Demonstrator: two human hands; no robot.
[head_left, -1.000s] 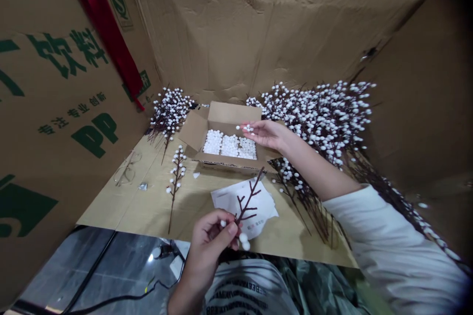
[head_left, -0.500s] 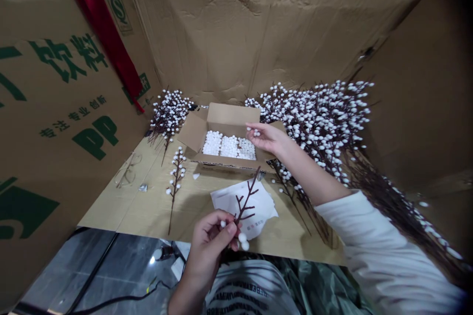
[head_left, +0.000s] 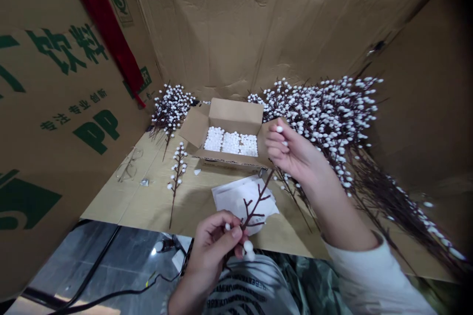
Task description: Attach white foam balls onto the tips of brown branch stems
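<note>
Near the table's front edge, my left hand (head_left: 220, 238) pinches a brown artificial berry twig (head_left: 256, 205). Its upper prongs are bare, and a few white balls (head_left: 249, 250) sit low on it beside my fingers. My right hand (head_left: 291, 150) is closed on small white foam balls (head_left: 280, 129), one at the fingertips and another in the curled fingers. It hovers by the right flap of a small open carton (head_left: 236, 161), which holds many white balls (head_left: 231, 141) in clusters. Under the twig lies a white paper sheet (head_left: 229, 194).
Finished berry stems stand in a bunch (head_left: 172, 108) at back left and a larger heap (head_left: 325, 113) at right. One stem (head_left: 177, 172) lies left of the carton, near eyeglasses (head_left: 129, 165). Cardboard walls (head_left: 207, 29) enclose the table; a red ribbon (head_left: 107, 24) hangs at left.
My right hand has drawn back from above the carton, to the right and nearer, carrying white balls. The twig in my left hand has shifted slightly right in view.
</note>
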